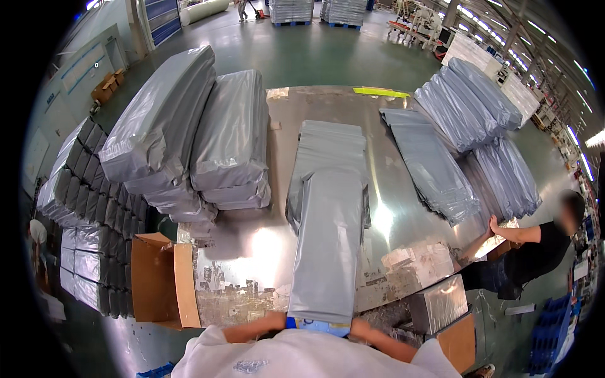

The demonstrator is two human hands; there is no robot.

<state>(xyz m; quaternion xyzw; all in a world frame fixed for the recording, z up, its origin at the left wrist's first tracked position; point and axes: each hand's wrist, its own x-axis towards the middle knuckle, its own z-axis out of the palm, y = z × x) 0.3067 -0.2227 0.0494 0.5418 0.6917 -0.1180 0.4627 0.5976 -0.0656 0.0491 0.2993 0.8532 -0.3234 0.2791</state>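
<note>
Shiny bench (397, 233) carries a grey plastic stack (329, 233). Left hand (276, 320) and right hand (360, 329) flank its near end, grip unclear; even pressure should keep edges aligned.

On my screen it's plain grey down the middle, that plastic pile (328, 246), against a silvery counter (287, 110) blotched with white, brown and dark patches along its near side! I've got a vivid yellow-green strip (381, 92) at the far edge, a tan carton (151, 277), deep green floor (252, 57), and a white shirt (309, 359) with a small bluish-grey print!
</note>
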